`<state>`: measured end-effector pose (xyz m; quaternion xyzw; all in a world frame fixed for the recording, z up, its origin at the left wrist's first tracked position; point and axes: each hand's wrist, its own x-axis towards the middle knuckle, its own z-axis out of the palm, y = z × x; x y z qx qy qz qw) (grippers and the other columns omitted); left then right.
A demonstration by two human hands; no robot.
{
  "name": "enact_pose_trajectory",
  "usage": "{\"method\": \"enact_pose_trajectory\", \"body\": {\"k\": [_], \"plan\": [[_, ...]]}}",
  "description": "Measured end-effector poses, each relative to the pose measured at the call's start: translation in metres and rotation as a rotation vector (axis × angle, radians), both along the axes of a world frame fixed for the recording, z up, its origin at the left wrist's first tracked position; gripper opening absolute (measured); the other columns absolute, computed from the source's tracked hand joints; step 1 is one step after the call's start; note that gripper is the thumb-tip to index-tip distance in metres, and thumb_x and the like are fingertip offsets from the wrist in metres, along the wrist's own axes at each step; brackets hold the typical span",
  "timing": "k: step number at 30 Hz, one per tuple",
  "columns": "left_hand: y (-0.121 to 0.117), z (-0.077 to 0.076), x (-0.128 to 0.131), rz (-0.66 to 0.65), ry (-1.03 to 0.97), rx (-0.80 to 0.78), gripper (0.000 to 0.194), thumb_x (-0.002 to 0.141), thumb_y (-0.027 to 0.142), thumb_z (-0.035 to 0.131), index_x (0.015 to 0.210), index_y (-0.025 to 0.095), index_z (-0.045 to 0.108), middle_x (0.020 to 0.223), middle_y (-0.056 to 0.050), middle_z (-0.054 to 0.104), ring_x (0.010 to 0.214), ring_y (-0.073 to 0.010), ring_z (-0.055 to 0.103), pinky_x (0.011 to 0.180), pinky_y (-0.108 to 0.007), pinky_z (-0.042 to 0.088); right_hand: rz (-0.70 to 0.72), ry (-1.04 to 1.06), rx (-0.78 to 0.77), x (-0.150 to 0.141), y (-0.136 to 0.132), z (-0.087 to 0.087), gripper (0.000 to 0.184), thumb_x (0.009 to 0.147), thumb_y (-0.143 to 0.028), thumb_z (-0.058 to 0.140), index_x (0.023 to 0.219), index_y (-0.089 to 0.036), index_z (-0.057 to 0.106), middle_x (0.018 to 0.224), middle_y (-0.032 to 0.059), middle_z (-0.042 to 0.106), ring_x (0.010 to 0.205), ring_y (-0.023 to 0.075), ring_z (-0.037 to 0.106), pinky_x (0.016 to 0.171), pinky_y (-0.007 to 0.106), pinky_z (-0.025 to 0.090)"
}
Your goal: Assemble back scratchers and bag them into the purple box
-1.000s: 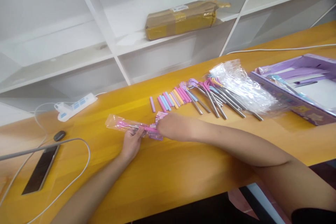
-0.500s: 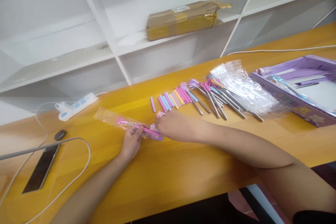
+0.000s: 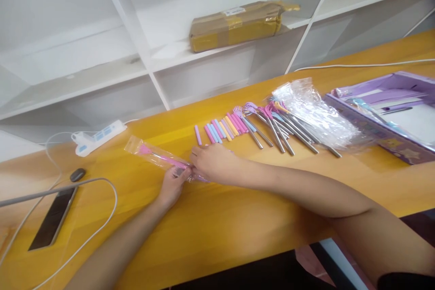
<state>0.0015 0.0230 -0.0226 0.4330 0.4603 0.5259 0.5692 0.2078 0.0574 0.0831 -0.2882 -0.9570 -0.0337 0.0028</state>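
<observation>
A pink back scratcher (image 3: pixel 168 159) lies inside a long clear plastic bag (image 3: pixel 133 145), its claw head toward the bag's far left end. My left hand (image 3: pixel 172 185) is closed on the bag near its right end, thumb on top. Right beside it, my right hand (image 3: pixel 215 163) bends over the same end with its fingers closed on the bag. That hand covers most of the printed end of the bag. Behind my right hand lies a row of pink, blue, purple and yellow handle tubes (image 3: pixel 222 129). Several back scratchers with metal rods (image 3: pixel 277 136) lie to their right.
A pile of clear plastic bags (image 3: pixel 316 108) lies by a purple box (image 3: pixel 390 138) at the right. At the left are a power strip (image 3: pixel 98 138), a phone (image 3: pixel 54 219), a small black object (image 3: pixel 78 174) and white cables. A taped carton (image 3: pixel 236 27) sits on the shelf.
The pink back scratcher has slid left, deeper into the bag. My right hand has moved left, up against my left hand, and now covers the bag's printed end.
</observation>
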Motion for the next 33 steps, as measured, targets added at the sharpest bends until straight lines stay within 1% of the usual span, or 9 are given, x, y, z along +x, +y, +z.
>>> {"method": "enact_pose_trajectory", "body": {"k": [3, 7, 10, 12, 14, 16, 21, 28, 33], "plan": [[0.0, 0.002, 0.0, -0.084, 0.036, 0.004, 0.042, 0.077, 0.054, 0.092, 0.082, 0.015, 0.078, 0.081, -0.007, 0.077, 0.078, -0.0224, 0.071, 0.076, -0.032, 0.054, -0.035, -0.016, -0.025, 0.0, 0.0, 0.002, 0.027, 0.109, -0.034, 0.054, 0.112, -0.011, 0.068, 0.104, 0.0147, 0.069, 0.092, 0.0262, 0.07, 0.064, 0.029, 0.042], [-0.001, 0.006, 0.003, -0.056, -0.01, -0.011, 0.04, 0.077, 0.05, 0.093, 0.09, 0.015, 0.079, 0.082, -0.004, 0.076, 0.076, -0.0183, 0.068, 0.076, -0.029, 0.053, -0.076, -0.046, -0.131, 0.011, -0.001, 0.017, 0.028, 0.108, -0.036, 0.06, 0.111, -0.01, 0.069, 0.106, 0.0141, 0.07, 0.091, 0.0246, 0.071, 0.065, 0.029, 0.042], [-0.001, 0.01, 0.006, -0.049, -0.095, -0.042, 0.038, 0.074, 0.046, 0.096, 0.087, 0.014, 0.079, 0.077, -0.002, 0.074, 0.071, -0.0153, 0.065, 0.074, -0.027, 0.052, 0.002, -0.078, -0.182, 0.019, -0.002, 0.025, 0.023, 0.101, -0.029, 0.071, 0.112, -0.01, 0.068, 0.108, 0.0127, 0.07, 0.09, 0.0241, 0.07, 0.065, 0.029, 0.041], [-0.001, 0.013, 0.006, -0.04, -0.137, -0.064, 0.036, 0.072, 0.043, 0.098, 0.084, 0.014, 0.079, 0.076, -0.003, 0.074, 0.07, -0.0148, 0.065, 0.072, -0.026, 0.052, 0.058, -0.086, -0.203, 0.022, -0.002, 0.027, 0.015, 0.101, -0.019, 0.068, 0.113, -0.01, 0.067, 0.107, 0.0113, 0.07, 0.087, 0.0218, 0.069, 0.066, 0.028, 0.04], [-0.001, 0.014, 0.006, -0.029, -0.167, -0.072, 0.034, 0.071, 0.04, 0.098, 0.082, 0.014, 0.079, 0.077, -0.003, 0.075, 0.072, -0.0148, 0.066, 0.071, -0.026, 0.052, 0.103, -0.067, -0.189, 0.022, -0.003, 0.026, 0.015, 0.101, -0.007, 0.059, 0.115, -0.01, 0.064, 0.107, 0.011, 0.069, 0.083, 0.0186, 0.066, 0.066, 0.028, 0.038], [-0.001, 0.013, 0.005, -0.036, -0.187, -0.069, 0.031, 0.073, 0.037, 0.097, 0.083, 0.014, 0.08, 0.079, -0.004, 0.075, 0.074, -0.0151, 0.066, 0.072, -0.025, 0.052, 0.119, -0.018, -0.164, 0.02, -0.003, 0.025, 0.02, 0.101, -0.004, 0.055, 0.119, -0.009, 0.062, 0.109, 0.0117, 0.068, 0.078, 0.0165, 0.062, 0.065, 0.028, 0.036], [-0.001, 0.011, 0.002, -0.049, -0.193, -0.053, 0.028, 0.075, 0.037, 0.094, 0.081, 0.014, 0.079, 0.078, -0.004, 0.073, 0.075, -0.015, 0.065, 0.072, -0.025, 0.051, 0.215, 0.09, -0.094, 0.019, -0.002, 0.023, 0.024, 0.107, -0.01, 0.052, 0.129, -0.014, 0.059, 0.112, 0.0092, 0.066, 0.073, 0.0133, 0.054, 0.064, 0.028, 0.031], [0.0, 0.008, -0.001, -0.057, -0.181, -0.029, 0.028, 0.074, 0.037, 0.093, 0.073, 0.014, 0.075, 0.067, -0.001, 0.067, 0.064, -0.0122, 0.057, 0.065, -0.024, 0.048, 0.308, 0.22, -0.002, 0.018, 0.001, 0.011, 0.016, 0.11, -0.017, 0.051, 0.12, -0.014, 0.062, 0.122, 0.0099, 0.065, 0.081, 0.0134, 0.055, 0.064, 0.028, 0.029], [-0.001, 0.006, 0.0, -0.093, -0.151, -0.016, 0.037, 0.08, 0.048, 0.089, 0.074, 0.014, 0.076, 0.074, -0.005, 0.073, 0.07, -0.0177, 0.066, 0.07, -0.029, 0.053, 0.278, 0.329, -0.067, 0.011, 0.006, 0.002, 0.011, 0.108, -0.02, 0.058, 0.117, -0.015, 0.062, 0.103, 0.0048, 0.069, 0.083, 0.0153, 0.058, 0.063, 0.029, 0.025]]}}
